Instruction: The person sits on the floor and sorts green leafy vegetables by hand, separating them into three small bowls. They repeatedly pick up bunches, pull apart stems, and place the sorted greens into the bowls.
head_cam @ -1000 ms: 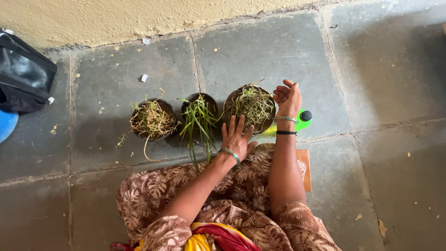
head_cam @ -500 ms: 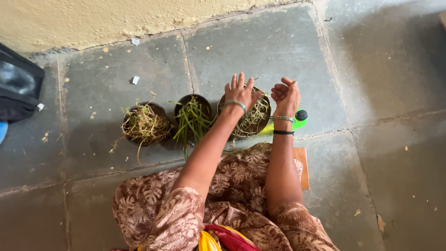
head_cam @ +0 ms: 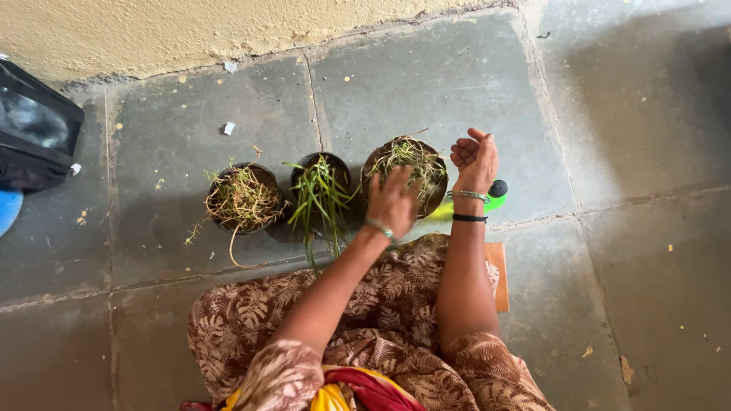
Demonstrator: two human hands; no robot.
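Honestly, going left to right on the stone floor [head_cam: 472,84]: a pot of dry straw [head_cam: 242,196], a pot of green shoots [head_cam: 323,186], then the right-hand pot [head_cam: 406,173] with wiry, tangled dry grass. The left hand [head_cam: 392,202] hovers over its near rim, blurred, fingers loosely curled, gripping nothing I can see. The right hand [head_cam: 475,158] is half-cupped and empty beside it. Pot looks light-ish; grab the stiff rim, since the grass seems brittle.
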